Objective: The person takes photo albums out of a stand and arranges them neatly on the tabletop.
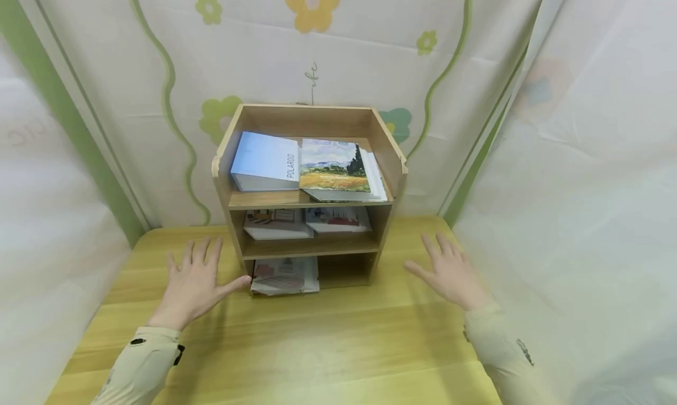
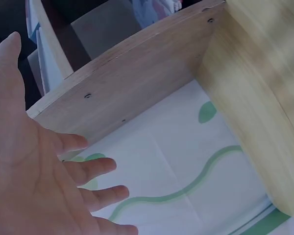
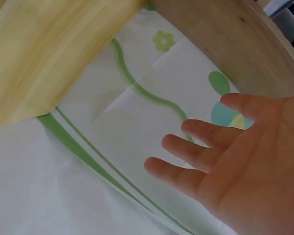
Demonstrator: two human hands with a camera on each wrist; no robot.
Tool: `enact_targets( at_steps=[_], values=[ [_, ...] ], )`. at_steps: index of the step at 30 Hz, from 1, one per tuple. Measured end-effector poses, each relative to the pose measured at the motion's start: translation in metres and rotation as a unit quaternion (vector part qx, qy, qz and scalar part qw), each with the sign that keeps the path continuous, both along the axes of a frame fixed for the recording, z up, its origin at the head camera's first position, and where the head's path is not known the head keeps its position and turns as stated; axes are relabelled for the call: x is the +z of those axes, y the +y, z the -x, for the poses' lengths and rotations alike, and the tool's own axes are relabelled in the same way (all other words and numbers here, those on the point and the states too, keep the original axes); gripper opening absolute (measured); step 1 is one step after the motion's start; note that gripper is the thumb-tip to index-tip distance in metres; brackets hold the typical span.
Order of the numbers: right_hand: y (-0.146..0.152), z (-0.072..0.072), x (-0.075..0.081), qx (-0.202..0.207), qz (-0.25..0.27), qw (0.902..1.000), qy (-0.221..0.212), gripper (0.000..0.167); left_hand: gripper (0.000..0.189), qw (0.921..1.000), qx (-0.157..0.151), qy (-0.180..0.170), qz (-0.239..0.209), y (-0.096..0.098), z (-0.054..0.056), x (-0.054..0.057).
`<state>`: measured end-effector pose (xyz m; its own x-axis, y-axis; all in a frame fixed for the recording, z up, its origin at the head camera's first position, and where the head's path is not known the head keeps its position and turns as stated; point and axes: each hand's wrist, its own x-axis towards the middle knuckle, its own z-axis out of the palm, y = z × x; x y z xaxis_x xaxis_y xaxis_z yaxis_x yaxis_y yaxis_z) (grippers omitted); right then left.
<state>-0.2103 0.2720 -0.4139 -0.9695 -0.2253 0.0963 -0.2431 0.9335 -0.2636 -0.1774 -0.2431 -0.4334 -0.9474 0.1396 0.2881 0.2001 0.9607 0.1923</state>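
A wooden shelf unit [image 1: 312, 249] with three levels stands at the back of the table. My left hand [image 1: 193, 287] is to the left of it, fingers spread, holding nothing; the left wrist view shows its palm beside the unit's side panel [image 2: 132, 78]. On the right, my right hand [image 1: 449, 273] is spread too, apart from the unit. On the top level lie a blue-and-white book marked POLAROID [image 1: 267, 158] and a landscape-painting book [image 1: 333, 167] on other books. Two books, a left one [image 1: 277, 224] and a right one [image 1: 338, 220], lie on the middle level.
In the lower level, left side, lies a thin printed booklet [image 1: 285, 275], its front edge sticking out a little. The yellow wooden table [image 1: 317, 346] extends toward me. White curtains with flowers and green vines [image 1: 338, 52] hang behind and on both sides.
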Motion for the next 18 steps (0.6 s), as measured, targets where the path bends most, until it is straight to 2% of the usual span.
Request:
enact_targets(
  at_steps=[6,13,18],
  values=[
    [-0.007,-0.002,0.012,-0.003,0.078,0.9970,-0.007,0.090,0.104,0.9996,-0.010,0.006,-0.026,0.002,-0.004,0.007],
    [-0.014,-0.004,0.019,0.000,0.067,0.9977,-0.010,0.091,0.097,0.9990,-0.015,0.021,-0.037,0.005,-0.011,0.012],
    [-0.017,-0.005,0.017,0.001,0.092,0.9957,-0.011,0.091,0.092,0.9985,-0.017,0.015,-0.049,0.007,-0.016,0.016]
  ],
)
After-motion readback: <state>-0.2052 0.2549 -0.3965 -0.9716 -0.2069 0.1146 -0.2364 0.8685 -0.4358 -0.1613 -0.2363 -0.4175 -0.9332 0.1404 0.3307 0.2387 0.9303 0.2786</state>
